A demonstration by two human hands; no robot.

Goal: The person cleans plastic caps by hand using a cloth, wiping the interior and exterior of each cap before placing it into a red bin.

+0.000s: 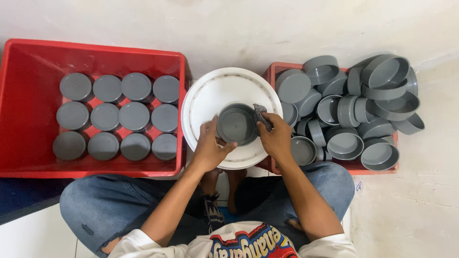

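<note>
**Twelve caps laid out, a heap still waiting**

The red crate (28, 95) filling the left of the frame holds twelve grey round caps (119, 116) set face-down in three neat rows of four, with bare floor of the crate showing to their left. At the right of the frame a second red tray (272, 71) is nearly hidden under a loose heap of grey caps (363, 110), piled at all angles and spilling past its rim. Judging by the two lots, the work looks somewhat under halfway: the tidy rows are the finished share, the heap is what remains.

Between them, at centre, an upturned white bucket lid (210, 95) serves as a work surface. On it sits one grey cap (236, 125), open side up.

The left hand (209, 145) grips that cap by its lower left rim, thumb reaching along its lower edge. The right hand (275, 136) is just right of the cap, fingers closed on a small dark scrap of abrasive or cloth (259, 113), pressed against the cap's upper right rim.
</note>
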